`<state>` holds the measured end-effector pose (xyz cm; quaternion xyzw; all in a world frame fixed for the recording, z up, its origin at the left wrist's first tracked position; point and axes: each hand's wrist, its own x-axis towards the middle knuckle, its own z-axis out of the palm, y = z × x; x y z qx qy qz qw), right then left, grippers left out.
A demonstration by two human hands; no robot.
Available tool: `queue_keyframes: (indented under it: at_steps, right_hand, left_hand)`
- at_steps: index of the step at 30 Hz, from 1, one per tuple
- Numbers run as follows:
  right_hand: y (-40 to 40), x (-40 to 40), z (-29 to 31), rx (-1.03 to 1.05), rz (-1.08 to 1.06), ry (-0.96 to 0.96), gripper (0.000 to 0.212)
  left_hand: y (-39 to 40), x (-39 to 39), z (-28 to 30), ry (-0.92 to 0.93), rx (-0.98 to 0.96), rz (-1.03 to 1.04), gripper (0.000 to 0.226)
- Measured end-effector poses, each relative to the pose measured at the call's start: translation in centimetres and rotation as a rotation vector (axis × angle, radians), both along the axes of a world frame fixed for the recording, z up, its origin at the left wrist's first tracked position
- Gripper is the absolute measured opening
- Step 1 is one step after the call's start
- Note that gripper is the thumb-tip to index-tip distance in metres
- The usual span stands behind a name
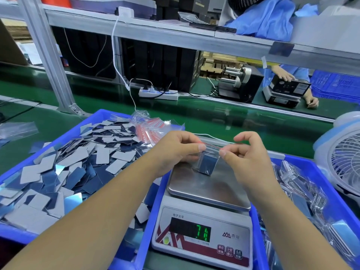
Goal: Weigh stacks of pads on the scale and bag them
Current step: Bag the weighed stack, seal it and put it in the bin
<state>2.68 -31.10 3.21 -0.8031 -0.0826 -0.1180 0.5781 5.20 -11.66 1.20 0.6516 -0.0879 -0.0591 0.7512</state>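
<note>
Left hand (176,151) and right hand (240,152): each pinches the bag (209,159) top; pads (207,166) inside, its lower corner on the scale (202,193) pan at 12 o'clock; display blurred; fan (340,154) at 3 o'clock cut off

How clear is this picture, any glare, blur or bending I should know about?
Head view: wide-angle bending curves the shelf rail and bows the edges; overhead light glares off the scale's steel pan and the green belt; the scale display smears, its digits hard to read; the hands and zip bag are fairly sharp.
</note>
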Motion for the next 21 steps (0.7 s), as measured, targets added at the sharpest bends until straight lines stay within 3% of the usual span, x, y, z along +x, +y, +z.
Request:
queue_keyframes:
  at_steps: [9, 13, 17, 21]
  right_hand:
    - [0.6, 0.1, -0.8, 0.055, 0.122, -0.041, 0.033]
    - [0.9, 0.3, -1.2, 0.063, 0.149, -0.072, 0.043]
    - [1.1, 0.2, -1.3, 0.03, 0.169, -0.122, 0.032]
    - [1.2, 0.0, -1.4, -0.003, 0.175, -0.129, 0.036]
  left_hand:
    - [-0.8, -0.7, 0.3, -0.04, -0.024, -0.028, 0.011]
    - [-1.0, -1.0, 0.2, -0.107, 0.067, -0.019, 0.006]
    - [-1.3, -1.2, 0.1, -0.174, 0.14, 0.018, 0.005]
    - [-1.5, -1.2, -0.1, -0.231, 0.196, 0.026, 0.011]
